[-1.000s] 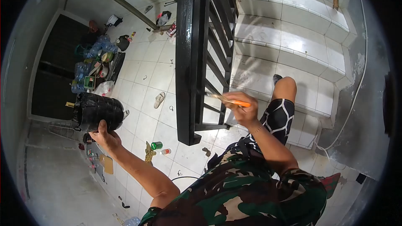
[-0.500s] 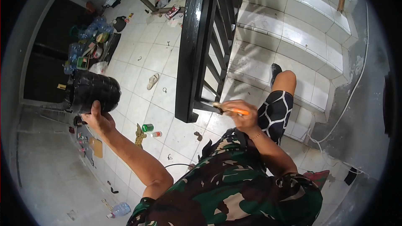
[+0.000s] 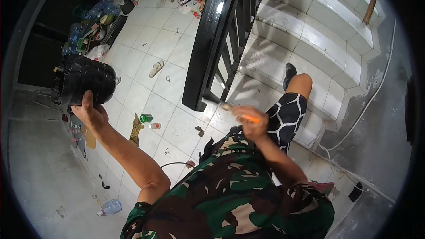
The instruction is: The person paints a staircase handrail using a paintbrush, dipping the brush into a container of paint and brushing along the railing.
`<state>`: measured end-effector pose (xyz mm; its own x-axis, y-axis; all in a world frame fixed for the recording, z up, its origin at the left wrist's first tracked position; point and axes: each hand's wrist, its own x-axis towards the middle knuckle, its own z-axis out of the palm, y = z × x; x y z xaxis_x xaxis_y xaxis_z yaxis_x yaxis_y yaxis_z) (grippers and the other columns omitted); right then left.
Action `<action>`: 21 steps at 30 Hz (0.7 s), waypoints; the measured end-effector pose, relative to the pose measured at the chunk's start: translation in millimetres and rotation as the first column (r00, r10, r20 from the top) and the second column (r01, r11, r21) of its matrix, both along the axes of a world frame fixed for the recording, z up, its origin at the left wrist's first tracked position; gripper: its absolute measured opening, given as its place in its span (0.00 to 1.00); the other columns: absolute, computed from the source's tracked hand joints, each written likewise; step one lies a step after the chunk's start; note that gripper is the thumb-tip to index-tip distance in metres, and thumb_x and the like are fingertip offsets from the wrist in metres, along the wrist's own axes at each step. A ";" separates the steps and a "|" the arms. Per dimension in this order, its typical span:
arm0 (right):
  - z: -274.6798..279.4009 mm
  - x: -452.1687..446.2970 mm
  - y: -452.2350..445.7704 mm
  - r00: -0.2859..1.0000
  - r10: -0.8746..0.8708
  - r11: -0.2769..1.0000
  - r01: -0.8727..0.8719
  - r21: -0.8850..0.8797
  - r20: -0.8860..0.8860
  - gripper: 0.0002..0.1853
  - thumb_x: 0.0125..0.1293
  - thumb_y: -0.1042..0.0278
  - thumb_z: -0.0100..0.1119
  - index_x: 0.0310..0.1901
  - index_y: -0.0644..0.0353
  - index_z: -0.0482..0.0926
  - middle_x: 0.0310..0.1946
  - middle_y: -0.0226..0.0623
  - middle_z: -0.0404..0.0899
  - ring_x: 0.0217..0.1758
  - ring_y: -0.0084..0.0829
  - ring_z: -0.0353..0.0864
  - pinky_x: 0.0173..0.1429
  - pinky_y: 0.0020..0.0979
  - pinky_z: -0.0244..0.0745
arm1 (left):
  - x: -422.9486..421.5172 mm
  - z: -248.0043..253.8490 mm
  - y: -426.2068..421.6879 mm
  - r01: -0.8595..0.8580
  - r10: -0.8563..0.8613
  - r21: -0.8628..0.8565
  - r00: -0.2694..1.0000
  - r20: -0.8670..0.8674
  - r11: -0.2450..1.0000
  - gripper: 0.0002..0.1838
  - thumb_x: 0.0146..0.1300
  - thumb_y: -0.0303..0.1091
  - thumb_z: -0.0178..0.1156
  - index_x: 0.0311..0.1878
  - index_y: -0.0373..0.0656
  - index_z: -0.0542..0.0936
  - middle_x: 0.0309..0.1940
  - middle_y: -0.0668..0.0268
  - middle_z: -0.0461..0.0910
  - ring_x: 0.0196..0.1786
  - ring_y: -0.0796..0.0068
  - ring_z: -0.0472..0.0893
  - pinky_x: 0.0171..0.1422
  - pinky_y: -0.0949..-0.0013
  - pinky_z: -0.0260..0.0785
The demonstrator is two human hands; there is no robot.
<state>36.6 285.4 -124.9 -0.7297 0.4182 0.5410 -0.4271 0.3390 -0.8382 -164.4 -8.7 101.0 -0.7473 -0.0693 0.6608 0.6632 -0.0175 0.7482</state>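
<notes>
My left hand (image 3: 92, 114) grips the black container (image 3: 90, 79) low on its side, held out over the floor (image 3: 172, 79). The thumb lies along the near wall; the other fingers are mostly hidden beneath and behind it, so I can't tell how far they reach round. The container lies tilted toward its side, with a ragged edge at its left end. Its inside is turned from me, and I can't make out what it holds.

My right hand (image 3: 253, 126) is closed round the paintbrush (image 3: 226, 106), the orange of its handle showing between my blurred fingers. The bristles point toward the lower end of the black railing (image 3: 212, 44); they are smeared by motion, and I can't tell whether they touch it. The railing's upper end is cut off at the top of my view, as are the white tiled stairs (image 3: 318, 35) beyond it.

On the floor between my arms are a sandal (image 3: 156, 69), a green container (image 3: 146, 118) and, just beside that, a small bottle (image 3: 155, 125) whose label is too small to read. Farther off, a pile of clutter (image 3: 95, 31) blurs into shadow, partly covered by the black container. My camouflage shirt (image 3: 230, 194) hides the floor nearest me.
</notes>
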 end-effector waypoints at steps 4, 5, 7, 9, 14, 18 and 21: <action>18.5 -52.5 61.8 0.940 -0.335 0.940 0.328 -0.098 -0.066 0.09 0.58 0.75 0.59 0.41 0.63 0.81 0.38 0.40 0.83 0.41 0.33 0.83 0.47 0.30 0.75 | 5.8 7.4 6.7 0.004 -0.004 -0.010 1.000 0.003 1.000 0.29 0.44 0.30 0.68 0.52 0.34 0.72 0.44 0.61 0.76 0.46 0.66 0.77 0.54 0.65 0.71; 28.4 -67.7 65.3 0.916 -0.395 0.914 0.384 -0.131 -0.069 0.08 0.60 0.76 0.56 0.41 0.63 0.81 0.38 0.40 0.83 0.40 0.31 0.82 0.46 0.29 0.75 | 6.8 7.8 5.9 0.007 -0.007 -0.025 1.000 -0.005 1.000 0.29 0.44 0.30 0.69 0.52 0.34 0.71 0.44 0.60 0.76 0.46 0.66 0.77 0.54 0.65 0.71; 16.2 -83.3 53.9 0.917 -0.395 0.915 0.387 -0.115 -0.056 0.09 0.59 0.77 0.55 0.41 0.63 0.81 0.38 0.39 0.83 0.39 0.31 0.82 0.45 0.29 0.75 | 8.0 8.7 5.4 0.009 -0.010 -0.048 1.000 -0.009 0.999 0.29 0.45 0.30 0.69 0.52 0.34 0.71 0.44 0.60 0.76 0.46 0.65 0.77 0.53 0.65 0.71; 1.9 -78.2 26.5 0.928 -0.354 0.933 0.359 0.020 -0.114 0.09 0.58 0.76 0.56 0.40 0.62 0.81 0.37 0.39 0.83 0.38 0.29 0.82 0.44 0.28 0.75 | 6.9 10.2 3.0 -0.019 0.017 -0.101 1.000 -0.018 0.995 0.29 0.45 0.30 0.68 0.53 0.34 0.71 0.44 0.60 0.76 0.46 0.65 0.78 0.54 0.65 0.71; -37.8 11.6 -34.8 0.986 0.076 0.995 -0.067 -0.068 0.147 0.09 0.56 0.77 0.60 0.40 0.63 0.80 0.38 0.41 0.82 0.44 0.31 0.82 0.51 0.32 0.75 | -0.5 11.7 8.5 -0.015 0.013 -0.107 1.000 -0.024 0.994 0.29 0.46 0.30 0.66 0.54 0.35 0.71 0.47 0.60 0.75 0.48 0.65 0.77 0.55 0.64 0.70; -36.7 1.6 16.3 0.976 -0.218 0.975 0.219 -0.036 0.018 0.12 0.55 0.82 0.58 0.42 0.64 0.79 0.41 0.41 0.82 0.45 0.33 0.82 0.51 0.30 0.75 | 3.1 14.4 8.3 0.050 -0.053 -0.088 0.998 -0.025 0.995 0.29 0.46 0.29 0.67 0.54 0.34 0.71 0.47 0.59 0.76 0.49 0.65 0.77 0.55 0.64 0.70; -6.0 -22.6 6.9 0.966 -0.254 0.967 0.255 0.024 -0.053 0.12 0.55 0.83 0.58 0.42 0.64 0.79 0.42 0.41 0.82 0.46 0.34 0.82 0.50 0.29 0.76 | 4.6 11.1 5.1 0.109 -0.110 -0.069 0.994 -0.019 0.992 0.28 0.46 0.28 0.66 0.53 0.34 0.71 0.47 0.59 0.76 0.48 0.64 0.77 0.54 0.64 0.71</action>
